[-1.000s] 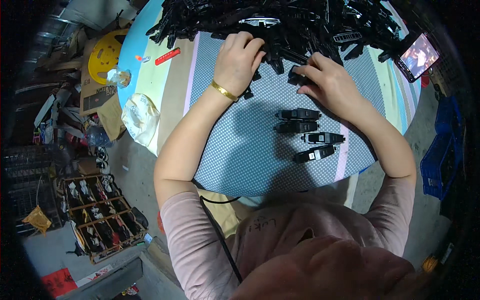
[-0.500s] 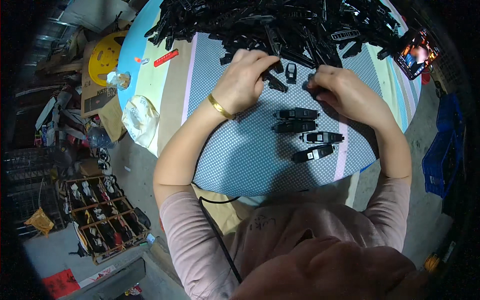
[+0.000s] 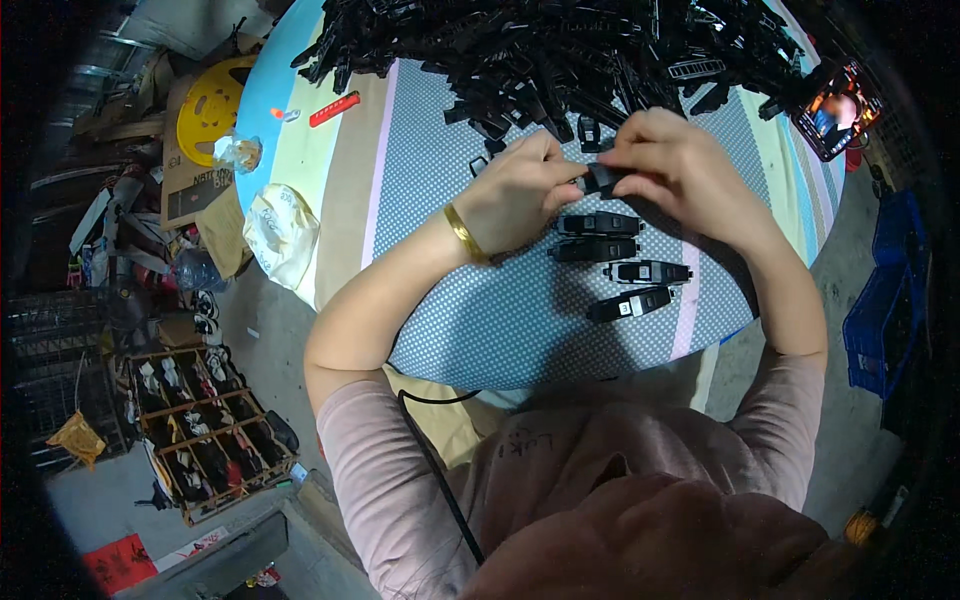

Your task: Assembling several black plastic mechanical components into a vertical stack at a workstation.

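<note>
Hands (image 3: 518, 195) (image 3: 672, 160) closer, black part (image 3: 599, 180) between, bag (image 3: 280, 240) leftward

The striped, dotted counter (image 3: 460, 325) carries a black heap (image 3: 520, 55) along its far side, four black pieces (image 3: 648, 272) nearer, and a red strip (image 3: 334, 110) and white bag (image 3: 280, 238) at left.

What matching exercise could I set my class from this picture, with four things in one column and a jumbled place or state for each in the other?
Things
1. Small black piece
2. Heap of black parts
3. Phone
4. Blue crate

Places and states
A. Spread across the far side of the table
B. Off the table, toward the picture's right edge
C. Between the left hand and the right hand
D. Screen lit up

Right pairs: 1-C, 2-A, 3-D, 4-B.
</note>
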{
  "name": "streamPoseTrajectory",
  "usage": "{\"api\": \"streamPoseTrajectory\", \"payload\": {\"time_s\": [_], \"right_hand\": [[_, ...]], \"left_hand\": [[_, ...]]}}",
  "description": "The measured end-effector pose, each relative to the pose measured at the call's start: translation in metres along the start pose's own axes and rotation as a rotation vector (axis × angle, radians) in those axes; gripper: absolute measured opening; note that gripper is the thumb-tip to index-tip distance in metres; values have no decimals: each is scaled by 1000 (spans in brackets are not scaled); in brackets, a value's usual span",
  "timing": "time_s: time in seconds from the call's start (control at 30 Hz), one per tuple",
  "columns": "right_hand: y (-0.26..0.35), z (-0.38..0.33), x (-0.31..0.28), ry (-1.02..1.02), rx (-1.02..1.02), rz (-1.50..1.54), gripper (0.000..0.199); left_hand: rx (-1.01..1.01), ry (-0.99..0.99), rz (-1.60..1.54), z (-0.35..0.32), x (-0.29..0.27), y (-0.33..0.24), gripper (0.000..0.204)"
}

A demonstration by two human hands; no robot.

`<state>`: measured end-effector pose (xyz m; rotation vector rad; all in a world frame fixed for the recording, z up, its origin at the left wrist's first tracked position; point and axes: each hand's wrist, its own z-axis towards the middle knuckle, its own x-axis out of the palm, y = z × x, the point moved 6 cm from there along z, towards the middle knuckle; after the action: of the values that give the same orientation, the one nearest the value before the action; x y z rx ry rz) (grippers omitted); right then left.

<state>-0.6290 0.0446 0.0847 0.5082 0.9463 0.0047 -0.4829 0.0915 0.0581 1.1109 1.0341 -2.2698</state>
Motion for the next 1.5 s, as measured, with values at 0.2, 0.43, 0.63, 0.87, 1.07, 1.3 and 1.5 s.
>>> {"api": "streamPoseTrajectory", "payload": {"time_s": [0.2, 0.43, 0.63, 0.87, 1.07, 1.3, 1.5], "right_hand": [[-11, -1, 11, 153, 92, -152, 25], [-26, 0, 9, 191, 80, -139, 26], [-19, 1, 24, 182, -34, 69, 31], [-16, -7, 36, 584, 135, 357, 28], [-10, 4, 34, -5, -81, -201, 50], [7, 4, 39, -41, -325, -162, 46], [13, -2, 34, -43, -412, -144, 42]], "left_hand": [[-94, -44, 40, -1, -3, 4, 21], [-70, -124, 56, 1, -2, 5, 18], [18, -57, 48, 6, -1, -2, 16], [-160, -332, 323, 4, -57, 69, 47], [-420, -394, 253, 3, -25, 128, 64], [-392, -588, 96, 31, 22, 91, 48], [-480, -485, -34, 49, 21, 71, 49]]}}
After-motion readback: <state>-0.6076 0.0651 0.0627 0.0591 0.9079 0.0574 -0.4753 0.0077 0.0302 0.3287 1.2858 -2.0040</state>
